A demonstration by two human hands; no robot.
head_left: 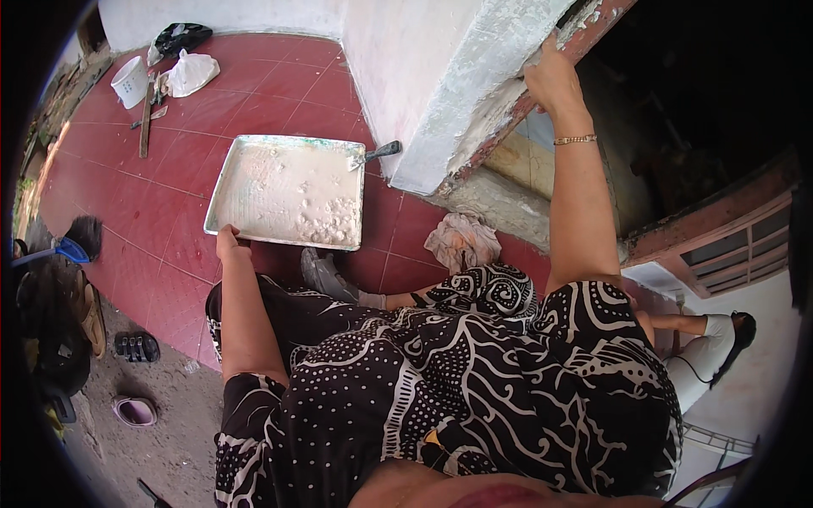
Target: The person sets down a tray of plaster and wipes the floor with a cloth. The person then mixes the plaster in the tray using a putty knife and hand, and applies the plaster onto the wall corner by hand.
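My left hand (230, 243) grips the near left corner of a shallow rectangular tray (288, 186), its thumb over the rim. Whitish paste, smooth on the left and lumpy at the lower right, covers the tray's bottom. A putty knife (385, 150) with a dark handle rests across the right rim, its blade over the paste. My right hand (555, 78), with a bracelet at the wrist, is raised to the rough, chipped wall edge (508, 93) beside the door frame. Its fingers are closed against that edge; what they hold, if anything, is hidden.
On the red tiled floor (182, 203) lie a crumpled cloth (463, 241), a white bucket (129, 82), a white plastic bag (193, 74), a black bag (180, 38) and a wooden stick (146, 118). Left are a blue broom (78, 241) and several shoes. Another person's leg (690, 323) shows right.
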